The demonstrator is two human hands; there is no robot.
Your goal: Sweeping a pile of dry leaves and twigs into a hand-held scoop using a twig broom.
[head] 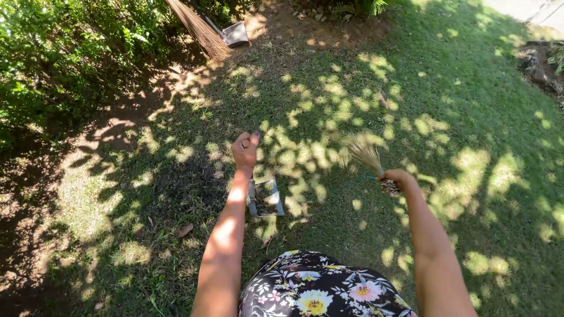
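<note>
My left hand [245, 150] is curled in a fist over the lawn, thumb up, as if around a thin upright handle that my forearm hides. Directly below it a small grey dustpan [265, 198] rests on the grass with dark debris in it. My right hand [397, 179] grips a short straw hand broom [365, 154] bound with a teal band. Its bristles fan up and to the left, just above the grass. The two hands are apart, with the dustpan nearer the left one.
A long straw broom [202, 29] and a second grey dustpan [236, 34] lie at the top by bare soil. Dense green bushes [53, 53] fill the left side. A rocky bed [537, 67] sits at the right. Dry leaves [184, 230] dot the grass.
</note>
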